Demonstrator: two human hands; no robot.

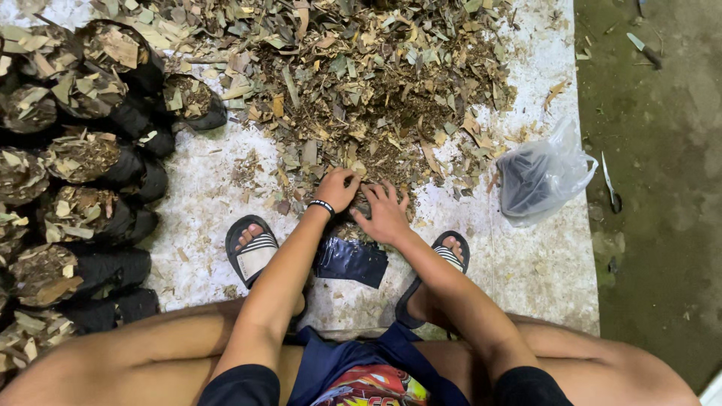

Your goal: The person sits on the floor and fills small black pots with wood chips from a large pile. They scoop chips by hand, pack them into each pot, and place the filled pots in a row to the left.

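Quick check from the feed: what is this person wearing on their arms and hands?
Both forearms are bare, with no gloves on the left hand or right hand. A thin black wristband with small white marks circles the left wrist. Dark short sleeves end above the elbows.

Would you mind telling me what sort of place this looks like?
Probably a plant-nursery potting spot on the ground: a heap of dry leaf mulch on a white sheet, and rows of filled black grow bags at one side.
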